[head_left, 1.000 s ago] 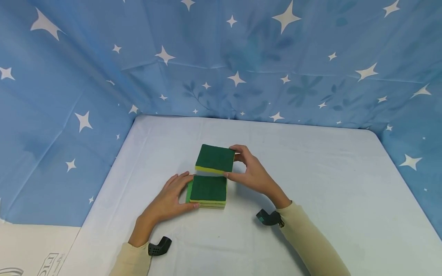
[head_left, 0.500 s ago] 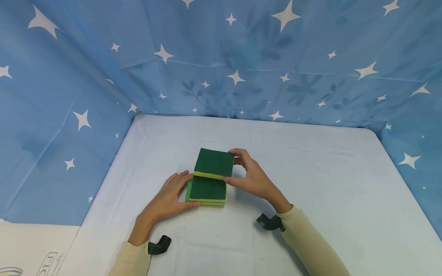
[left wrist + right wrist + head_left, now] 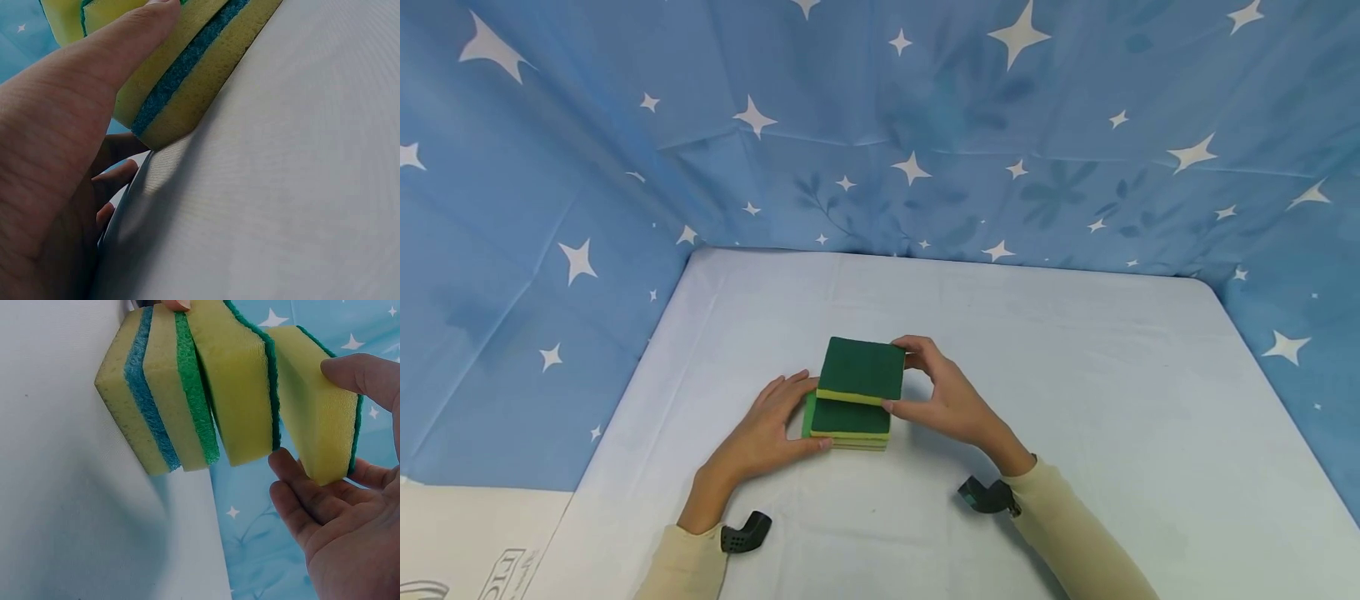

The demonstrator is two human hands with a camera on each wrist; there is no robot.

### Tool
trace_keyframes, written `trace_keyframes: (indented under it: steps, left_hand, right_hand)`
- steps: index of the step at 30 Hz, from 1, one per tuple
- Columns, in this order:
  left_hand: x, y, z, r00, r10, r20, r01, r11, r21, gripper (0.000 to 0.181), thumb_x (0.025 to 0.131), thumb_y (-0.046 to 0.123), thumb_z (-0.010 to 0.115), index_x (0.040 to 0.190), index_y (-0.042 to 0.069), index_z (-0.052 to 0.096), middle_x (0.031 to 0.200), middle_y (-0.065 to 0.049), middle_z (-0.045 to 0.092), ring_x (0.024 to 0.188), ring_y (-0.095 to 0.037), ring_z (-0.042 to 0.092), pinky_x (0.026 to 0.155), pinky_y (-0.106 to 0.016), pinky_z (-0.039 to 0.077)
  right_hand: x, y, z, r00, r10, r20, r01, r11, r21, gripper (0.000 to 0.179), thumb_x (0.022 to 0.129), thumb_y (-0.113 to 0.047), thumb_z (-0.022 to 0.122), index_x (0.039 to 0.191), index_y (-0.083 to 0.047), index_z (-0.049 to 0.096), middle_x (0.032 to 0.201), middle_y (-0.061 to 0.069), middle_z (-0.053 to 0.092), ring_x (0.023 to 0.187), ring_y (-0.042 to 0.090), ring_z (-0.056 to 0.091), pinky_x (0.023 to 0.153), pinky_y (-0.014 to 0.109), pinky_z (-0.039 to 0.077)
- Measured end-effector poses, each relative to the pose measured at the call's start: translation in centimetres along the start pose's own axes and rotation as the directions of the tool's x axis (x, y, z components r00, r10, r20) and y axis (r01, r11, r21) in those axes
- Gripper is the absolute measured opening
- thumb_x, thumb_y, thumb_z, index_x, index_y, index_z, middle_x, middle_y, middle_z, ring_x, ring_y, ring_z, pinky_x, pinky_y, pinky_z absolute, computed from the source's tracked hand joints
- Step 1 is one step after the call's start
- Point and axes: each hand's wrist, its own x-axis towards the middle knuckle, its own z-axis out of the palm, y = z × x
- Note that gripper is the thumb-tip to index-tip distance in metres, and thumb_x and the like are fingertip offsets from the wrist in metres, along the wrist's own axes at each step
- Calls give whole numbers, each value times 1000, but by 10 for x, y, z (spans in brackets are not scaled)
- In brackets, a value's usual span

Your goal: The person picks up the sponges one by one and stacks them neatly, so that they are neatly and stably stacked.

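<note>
A stack of sponges point(image 3: 850, 423) sits on the white-covered table. The right wrist view shows its layers: a sponge with a blue scouring side point(image 3: 149, 387), one with a bright green side point(image 3: 194, 387), and on top a yellow sponge point(image 3: 237, 394) with a dark green face. My left hand point(image 3: 767, 433) holds the stack from the left, thumb at the near side and index finger at the far left corner. Between thumb and fingers, my right hand point(image 3: 947, 400) pinches another yellow and dark green sponge point(image 3: 862, 368) by its right end. It hangs over the stack's far part, a gap below it.
White cloth covers the table point(image 3: 1075, 375). Behind it and at the left hangs a blue curtain point(image 3: 850, 108) with white stars. A pale printed sheet point(image 3: 467, 533) lies at the lower left. Each wrist wears a dark camera point(image 3: 747, 533).
My right hand has brought its sponge nearer to me and lower, from beyond the stack to overlapping it. The left hand stays at the stack.
</note>
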Motion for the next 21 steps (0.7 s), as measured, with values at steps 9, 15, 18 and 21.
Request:
trace_keyframes:
  steps: [9, 15, 18, 21]
  left_hand:
    - [-1, 1, 1, 1000, -26, 7, 26, 1000, -8, 93, 87, 55, 84, 160, 12, 48, 168, -15, 40, 158, -39, 26, 130, -57, 17]
    - [0, 1, 1, 1000, -26, 3, 26, 1000, -13, 91, 86, 55, 84, 159, 13, 49, 167, -15, 41, 158, -38, 26, 130, -55, 16]
    - [1, 2, 1, 1000, -20, -1, 20, 1000, -12, 90, 86, 54, 85, 159, 13, 50, 167, -15, 42, 158, -37, 27, 130, -54, 16]
    - [1, 2, 0, 1000, -5, -3, 5, 1000, -10, 91, 86, 53, 85, 159, 12, 49, 166, -15, 43, 158, -37, 29, 130, -54, 16]
  right_hand:
    - [-6, -1, 1, 999, -10, 30, 10, 1000, -8, 72, 91, -13, 85, 150, -10, 45, 136, 0, 66, 124, 23, 62, 112, 67, 44]
    - [-9, -5, 4, 999, -8, 49, 10, 1000, -29, 74, 90, -14, 86, 151, -9, 44, 136, 0, 66, 125, 24, 62, 113, 67, 43]
    - [-11, -7, 5, 999, -11, 53, 13, 999, -36, 75, 89, -14, 86, 151, -8, 44, 135, 1, 66, 125, 25, 62, 112, 67, 44]
    - [-13, -7, 7, 998, -5, 59, 7, 999, -43, 75, 89, -15, 86, 151, -8, 45, 135, 1, 65, 125, 24, 61, 111, 67, 45]
